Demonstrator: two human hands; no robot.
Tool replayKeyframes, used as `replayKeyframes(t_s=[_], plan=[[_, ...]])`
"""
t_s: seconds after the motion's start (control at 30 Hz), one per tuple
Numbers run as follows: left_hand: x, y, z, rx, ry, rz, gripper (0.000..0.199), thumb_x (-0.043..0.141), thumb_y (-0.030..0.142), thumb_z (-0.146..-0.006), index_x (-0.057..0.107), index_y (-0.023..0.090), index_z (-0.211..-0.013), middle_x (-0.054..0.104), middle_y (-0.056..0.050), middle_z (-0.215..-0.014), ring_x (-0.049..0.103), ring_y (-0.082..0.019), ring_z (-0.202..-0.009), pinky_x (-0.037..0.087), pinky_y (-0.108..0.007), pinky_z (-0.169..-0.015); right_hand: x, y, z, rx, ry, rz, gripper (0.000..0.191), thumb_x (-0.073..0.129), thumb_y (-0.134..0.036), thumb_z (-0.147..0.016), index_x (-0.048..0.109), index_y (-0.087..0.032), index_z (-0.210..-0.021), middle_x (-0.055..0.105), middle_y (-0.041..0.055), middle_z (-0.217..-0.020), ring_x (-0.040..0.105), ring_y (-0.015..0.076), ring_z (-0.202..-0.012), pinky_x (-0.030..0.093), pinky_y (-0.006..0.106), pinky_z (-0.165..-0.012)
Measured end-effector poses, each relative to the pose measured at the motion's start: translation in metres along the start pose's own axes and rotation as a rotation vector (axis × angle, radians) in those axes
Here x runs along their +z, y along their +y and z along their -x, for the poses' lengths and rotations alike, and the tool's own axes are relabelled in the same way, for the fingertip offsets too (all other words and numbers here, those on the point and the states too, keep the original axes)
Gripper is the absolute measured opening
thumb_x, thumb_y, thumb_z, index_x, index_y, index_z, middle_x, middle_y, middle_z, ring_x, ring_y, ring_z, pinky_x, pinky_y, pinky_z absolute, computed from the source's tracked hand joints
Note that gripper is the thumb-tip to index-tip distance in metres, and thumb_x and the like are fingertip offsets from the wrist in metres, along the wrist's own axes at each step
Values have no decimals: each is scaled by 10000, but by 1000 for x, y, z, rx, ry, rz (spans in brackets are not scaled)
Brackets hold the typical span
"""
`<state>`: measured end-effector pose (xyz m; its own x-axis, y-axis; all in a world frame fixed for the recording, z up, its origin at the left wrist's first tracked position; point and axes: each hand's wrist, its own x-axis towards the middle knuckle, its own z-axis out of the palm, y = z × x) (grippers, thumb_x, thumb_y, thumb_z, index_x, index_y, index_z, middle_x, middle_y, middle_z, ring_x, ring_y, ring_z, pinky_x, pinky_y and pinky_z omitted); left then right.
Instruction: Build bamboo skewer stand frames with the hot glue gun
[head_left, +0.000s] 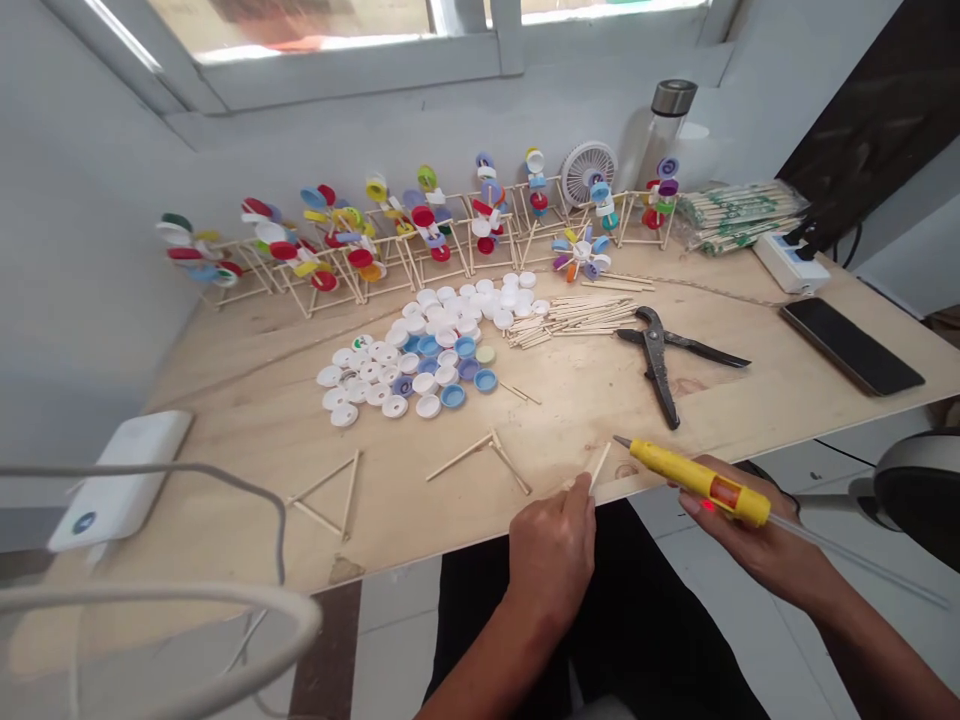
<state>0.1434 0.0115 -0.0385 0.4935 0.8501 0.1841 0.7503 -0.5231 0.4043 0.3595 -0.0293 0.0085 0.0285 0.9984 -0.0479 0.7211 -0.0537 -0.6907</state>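
Observation:
My left hand (pixel 551 545) is closed on a short wooden stick (pixel 600 466) at the table's front edge, and the stick's free end points up and away. In my right hand (pixel 750 530) is a yellow hot glue gun (pixel 697 475) with a clear glue stick out of its back. The nozzle is close to the wooden stick's free end; whether they touch I cannot tell. Left of my left hand lie two sticks joined in an open V (pixel 491 440). Farther left is a triangle of sticks (pixel 352 495).
Bottle caps (pixel 427 385), loose sticks (pixel 577 315) and black pliers (pixel 655 360) cover the middle. Stick frames with coloured caps (pixel 439 240) line the wall beside a small fan (pixel 589 172) and bottle (pixel 664 125). A phone (pixel 851 345) and power strip (pixel 791 262) lie right; a white device (pixel 124 475) lies left.

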Motion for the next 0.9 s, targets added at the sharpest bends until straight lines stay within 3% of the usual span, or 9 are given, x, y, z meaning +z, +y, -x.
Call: replayKeyframes(t_s=[0.07, 0.23, 0.53, 0.67, 0.83, 0.9], plan=[[1, 1, -4, 25, -18, -84, 295, 454, 119, -853, 595, 138, -1111, 702, -26, -698, 641, -172, -558, 462, -262, -507, 1, 0, 2, 13, -69, 37, 205, 477, -409, -883, 549, -225, -826, 593, 8, -719, 568, 151, -627, 478, 278, -589], [-2, 4, -10, 42, -85, -196, 350, 505, 75, -795, 591, 150, -1125, 687, -10, -678, 627, -180, -541, 448, -275, -496, 5, 3, 3, 11, -89, 88, 229, 467, -418, -889, 508, -221, -781, 558, 2, -719, 534, 141, -634, 443, 275, -585], [-4, 2, -13, -13, -185, -133, 366, 438, 101, -840, 578, 165, -1172, 695, -36, -687, 626, -183, -553, 422, -267, -510, 6, 4, -1, 29, -89, 84, 221, 483, -426, -877, 538, -227, -798, 584, 7, -741, 560, 149, -642, 466, 279, -582], [-12, 1, -16, -150, -205, 174, 342, 381, 186, -891, 600, 164, -1153, 697, -57, -710, 626, -167, -583, 437, -264, -561, 6, 5, -1, 42, -60, 67, 222, 489, -422, -874, 526, -235, -759, 552, -5, -673, 532, 147, -581, 454, 276, -537], [-21, 0, -23, -509, -358, 978, 410, 395, 364, -902, 570, 137, -1195, 565, 31, -518, 450, -81, -376, 355, -201, -426, 5, 4, 0, 90, 23, 27, 255, 501, -466, -858, 541, -241, -744, 551, 0, -648, 546, 157, -574, 464, 264, -518], [-21, -1, -25, -618, -376, 1178, 456, 431, 397, -880, 550, 109, -1213, 547, 41, -500, 406, -67, -343, 296, -188, -383, 5, 4, 1, 97, 77, 38, 262, 520, -468, -848, 538, -241, -718, 546, -7, -618, 542, 149, -544, 460, 255, -496]])
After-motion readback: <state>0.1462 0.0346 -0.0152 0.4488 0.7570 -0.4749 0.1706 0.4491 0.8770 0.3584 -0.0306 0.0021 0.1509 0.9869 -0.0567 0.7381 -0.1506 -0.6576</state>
